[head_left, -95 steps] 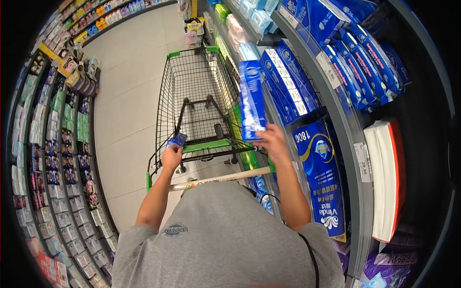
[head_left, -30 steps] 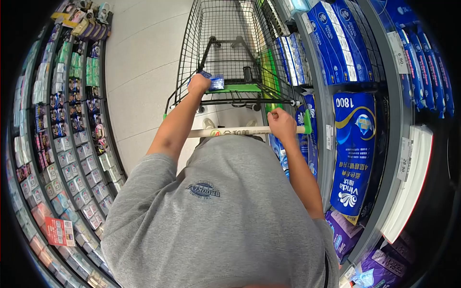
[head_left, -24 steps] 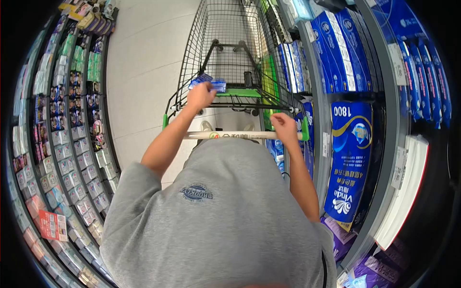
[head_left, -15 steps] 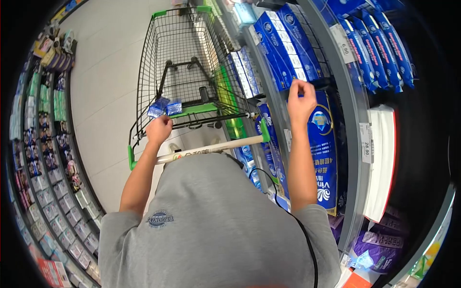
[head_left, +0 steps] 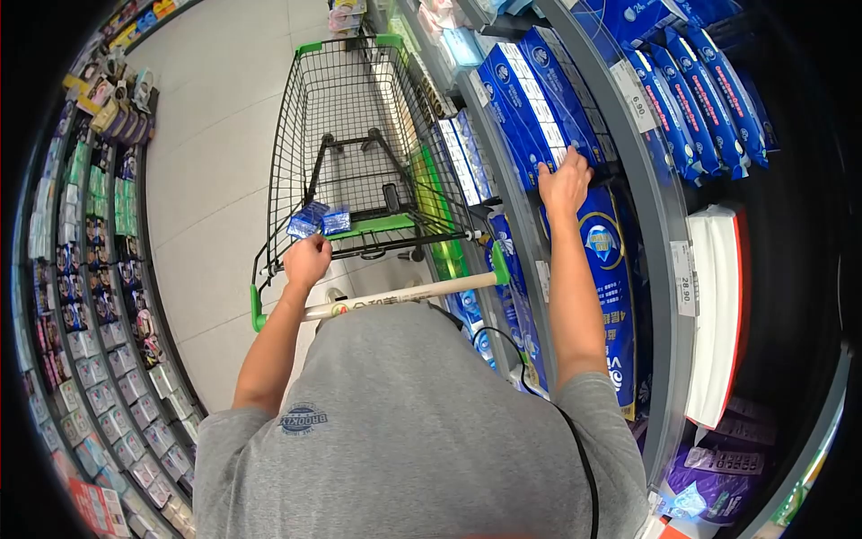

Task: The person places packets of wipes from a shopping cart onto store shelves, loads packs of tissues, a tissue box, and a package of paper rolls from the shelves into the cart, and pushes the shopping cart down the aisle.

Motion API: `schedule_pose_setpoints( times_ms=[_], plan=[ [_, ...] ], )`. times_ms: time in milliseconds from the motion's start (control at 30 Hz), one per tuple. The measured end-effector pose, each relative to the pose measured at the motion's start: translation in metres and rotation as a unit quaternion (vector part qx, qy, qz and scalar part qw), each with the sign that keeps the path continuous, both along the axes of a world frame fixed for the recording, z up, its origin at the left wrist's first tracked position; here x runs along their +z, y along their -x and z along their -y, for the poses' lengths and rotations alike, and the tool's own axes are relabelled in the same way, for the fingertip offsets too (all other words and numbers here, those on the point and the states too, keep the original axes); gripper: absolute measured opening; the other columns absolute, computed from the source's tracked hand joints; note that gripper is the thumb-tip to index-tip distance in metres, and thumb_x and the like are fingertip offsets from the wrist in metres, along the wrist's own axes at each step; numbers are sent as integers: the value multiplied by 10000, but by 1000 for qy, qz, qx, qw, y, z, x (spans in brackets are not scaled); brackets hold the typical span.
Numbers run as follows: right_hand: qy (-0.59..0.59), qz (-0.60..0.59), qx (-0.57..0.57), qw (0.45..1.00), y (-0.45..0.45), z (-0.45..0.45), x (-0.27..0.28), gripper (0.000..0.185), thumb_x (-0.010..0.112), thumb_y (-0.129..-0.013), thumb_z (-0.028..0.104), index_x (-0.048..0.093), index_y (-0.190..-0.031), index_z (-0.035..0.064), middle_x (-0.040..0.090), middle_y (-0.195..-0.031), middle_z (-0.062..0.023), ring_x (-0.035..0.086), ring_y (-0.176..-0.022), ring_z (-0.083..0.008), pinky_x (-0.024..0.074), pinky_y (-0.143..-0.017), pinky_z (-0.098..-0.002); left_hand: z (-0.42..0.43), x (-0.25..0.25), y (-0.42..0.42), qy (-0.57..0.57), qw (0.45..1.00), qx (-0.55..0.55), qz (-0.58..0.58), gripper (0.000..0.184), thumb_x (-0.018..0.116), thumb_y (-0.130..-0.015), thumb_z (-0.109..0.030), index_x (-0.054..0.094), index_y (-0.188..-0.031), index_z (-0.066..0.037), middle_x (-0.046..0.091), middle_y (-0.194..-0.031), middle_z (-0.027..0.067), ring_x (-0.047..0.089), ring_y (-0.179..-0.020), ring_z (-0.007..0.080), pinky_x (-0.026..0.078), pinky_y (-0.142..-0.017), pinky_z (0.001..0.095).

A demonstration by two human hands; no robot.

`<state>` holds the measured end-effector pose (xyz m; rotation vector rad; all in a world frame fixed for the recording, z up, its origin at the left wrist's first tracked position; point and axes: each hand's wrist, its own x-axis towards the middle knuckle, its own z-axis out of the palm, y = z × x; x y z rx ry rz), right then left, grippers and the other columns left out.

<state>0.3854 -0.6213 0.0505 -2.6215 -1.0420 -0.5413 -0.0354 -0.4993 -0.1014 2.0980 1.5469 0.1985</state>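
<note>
The right hand (head_left: 565, 184) is reaching to the near end of the long blue tissue packs (head_left: 530, 112) on the shelf (head_left: 510, 180), fingers partly spread; whether they are gripping one is unclear. The left hand (head_left: 308, 260), loosely curled, is hovering beside small blue packets (head_left: 308, 218) lying at the shopping cart's (head_left: 382, 225) near end, its hold uncertain.

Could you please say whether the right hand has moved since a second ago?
Yes, the right hand has moved forward and rightward, from the cart handle to the blue packs.
</note>
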Motion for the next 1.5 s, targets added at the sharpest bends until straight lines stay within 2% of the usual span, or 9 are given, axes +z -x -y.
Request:
schedule_pose_setpoints(
  times_ms=[267, 533, 733, 900, 1033, 1200, 1333, 1400, 1500],
  plan=[
    [51, -71, -16, 996, 0, -7, 7, 573, 800, -723, 262, 547, -1158, -12, 563, -1189, -239, 552, -1087, -415, 482, -901, -462, 1, 4, -2, 1, 1000, 4, -4, 224, 592, -817, -296, 736, -864, -131, 701, -769, 127, 675, -760, 318, 522, -713, 417],
    [-164, -202, 44, 965, -8, -3, 8, 582, 802, -725, 242, 518, -1153, -33, 651, -1044, -246, 639, -970, -366, 486, -860, -417, 0, 4, 1, 13, 1000, -3, 11, 223, 595, -810, -295, 739, -870, -136, 698, -769, 128, 671, -770, 316, 515, -717, 421],
    [-327, -587, 74, 737, 57, 1, 33, 482, 794, -774, 207, 543, -1086, -62, 665, -898, -152, 661, -754, -210, 563, -641, -373, -2, 10, -11, 67, 996, 52, 30, 229, 616, -824, -281, 739, -898, -102, 707, -791, 136, 682, -759, 277, 517, -702, 373],
    [-319, -805, 65, 496, 125, -10, -8, 372, 677, -866, 299, 579, -993, -37, 657, -871, -141, 661, -673, -242, 572, -624, -407, 27, 79, -71, 249, 888, -73, 379, 578, 630, -920, -393, 482, -1332, -16, 663, -897, 77, 635, -830, 139, 499, -724, 287],
    [-229, -790, 19, 568, 189, -3, -33, 388, 626, -904, 327, 515, -1078, -2, 639, -950, -142, 669, -810, -225, 574, -659, -392, 47, 110, -98, 411, 790, 112, 441, 784, 659, -883, -451, 280, -1380, 22, 635, -1039, 154, 652, -880, 203, 543, -701, 342],
    [-134, -711, 106, 682, 211, 13, -71, 470, 616, -927, 387, 474, -1103, -25, 635, -995, -139, 670, -771, -197, 561, -592, -326, 50, 87, -92, 445, 743, 158, 474, 619, 679, -853, -260, 400, -1329, 22, 610, -1125, 171, 664, -937, 254, 594, -678, 385],
    [-74, -675, 247, 691, 204, 32, -75, 433, 666, -898, 360, 563, -1063, -27, 676, -851, -127, 686, -739, -199, 526, -622, -300, 23, 74, -79, 374, 771, 199, 475, 410, 644, -860, -249, 536, -1159, 10, 654, -947, 118, 677, -744, 192, 591, -583, 337],
    [5, -437, 320, 841, 194, 44, -79, 350, 681, -870, 329, 632, -1007, 10, 693, -836, -129, 690, -775, -244, 520, -678, -351, 4, 64, -70, 339, 772, 241, 481, 421, 664, -842, -275, 567, -1127, 20, 668, -876, 104, 666, -652, 171, 567, -508, 323],
    [100, -349, 241, 900, 171, 65, -120, 268, 657, -849, 284, 661, -999, 62, 700, -886, -151, 675, -833, -325, 516, -737, -405, -24, 46, -49, 303, 789, 257, 468, 403, 662, -850, -293, 588, -1099, 15, 668, -868, 96, 663, -654, 166, 568, -512, 323]
  ],
)
